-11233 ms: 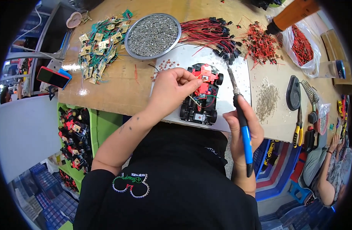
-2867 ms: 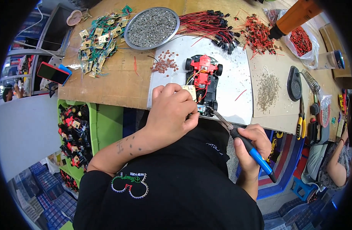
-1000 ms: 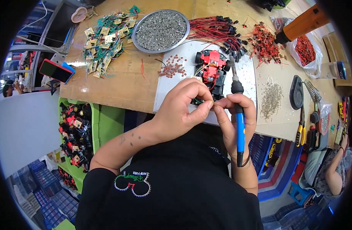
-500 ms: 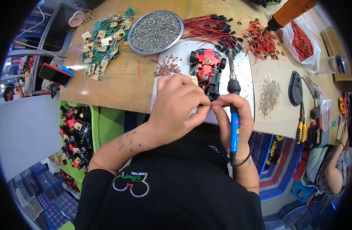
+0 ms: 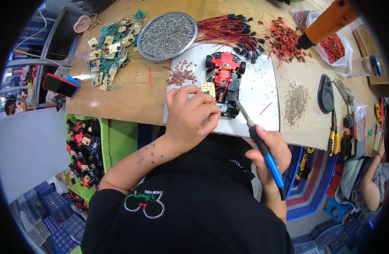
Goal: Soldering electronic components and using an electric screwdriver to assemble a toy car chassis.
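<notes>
A red and black toy car chassis (image 5: 223, 74) lies on a white board, with thin wires and a small tan circuit board (image 5: 208, 89) at its left side. My left hand (image 5: 190, 116) is closed beside the chassis's near end, thumb and forefinger pinched together; what they hold, if anything, I cannot make out. In my right hand (image 5: 274, 152) is a soldering iron (image 5: 262, 144) with a blue and black handle, gripped between thumb and fingers. Its metal tip slants up and left to the chassis's near right wheel; whether they touch, I cannot tell.
Behind the chassis stand a round metal tray (image 5: 140, 42) of small metal parts and a bundle of red wires (image 5: 218, 30). Wired circuit boards (image 5: 112, 51) lie left, small brown discs (image 5: 182, 74) nearer. An orange tool (image 5: 330, 23) overhangs the right; pliers (image 5: 333, 137) lie by an iron stand (image 5: 326, 95).
My hands, fingertips together before, are now apart. My right hand has moved right and down, and the soldering iron has swung from upright to slanting, its tip lower near the chassis.
</notes>
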The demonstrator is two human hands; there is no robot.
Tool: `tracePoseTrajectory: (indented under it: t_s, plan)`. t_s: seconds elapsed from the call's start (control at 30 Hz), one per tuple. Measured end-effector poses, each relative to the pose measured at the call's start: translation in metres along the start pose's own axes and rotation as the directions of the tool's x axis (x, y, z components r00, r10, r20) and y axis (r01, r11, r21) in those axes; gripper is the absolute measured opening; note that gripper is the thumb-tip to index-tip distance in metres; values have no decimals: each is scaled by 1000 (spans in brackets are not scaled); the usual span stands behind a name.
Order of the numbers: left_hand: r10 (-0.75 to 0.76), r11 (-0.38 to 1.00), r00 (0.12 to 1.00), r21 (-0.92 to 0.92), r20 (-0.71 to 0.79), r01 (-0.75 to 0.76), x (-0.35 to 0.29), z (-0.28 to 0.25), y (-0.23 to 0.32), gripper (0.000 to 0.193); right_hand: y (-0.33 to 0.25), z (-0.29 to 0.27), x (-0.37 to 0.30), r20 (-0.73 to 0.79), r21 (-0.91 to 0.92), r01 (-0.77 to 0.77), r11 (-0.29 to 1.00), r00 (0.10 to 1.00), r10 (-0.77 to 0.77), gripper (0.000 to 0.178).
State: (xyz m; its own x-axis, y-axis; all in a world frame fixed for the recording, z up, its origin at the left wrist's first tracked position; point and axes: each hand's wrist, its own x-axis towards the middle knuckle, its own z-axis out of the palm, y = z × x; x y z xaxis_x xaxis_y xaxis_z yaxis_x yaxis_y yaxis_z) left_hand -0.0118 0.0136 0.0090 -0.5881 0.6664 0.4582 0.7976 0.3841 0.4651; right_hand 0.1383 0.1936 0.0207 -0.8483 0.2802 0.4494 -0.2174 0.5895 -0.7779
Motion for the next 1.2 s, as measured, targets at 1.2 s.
tracePoseTrajectory:
  t_s: [1.2]
  plan:
    - [73,981,997,180,18,-75,5,3,10,15,-12,-3,-8,-34,13,-32,999,999,33,33]
